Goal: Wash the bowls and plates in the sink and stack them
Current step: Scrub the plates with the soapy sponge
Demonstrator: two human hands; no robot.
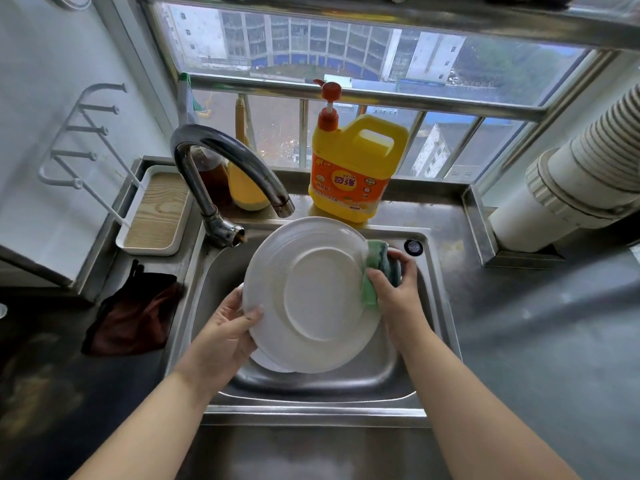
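Plate: a white plate point(311, 296) is held tilted over the steel sink point(429, 292), its underside with the raised foot ring turned up toward the camera; a second white rim point(273, 365) shows just beneath its lower edge, probably another dish lying in the basin.
Left hand: the left hand point(225, 327) grips the plate's lower-left rim, thumb over the edge and fingers behind.
Right hand: the right hand point(394, 289) is curled round a green and blue sponge point(374, 268), pressing it against the plate's right rim.
Handling: the plate looks like stiff, glazed ceramic, so likely weighty for one hand, brittle against the steel basin, and slick once soapy.
Where to hold: the rim is the sound place, thumb on one face and fingers on the other, as the left hand has it; the foot ring offers a ridge for fingertips if the plate is turned.
Risk: sponge pressure on the far rim could lever the plate out of a one-sided hold.
Nearby: the faucet point(221, 161) arches above the plate, not visibly running; a yellow dish-soap jug point(356, 168) stands on the surface behind the sink.
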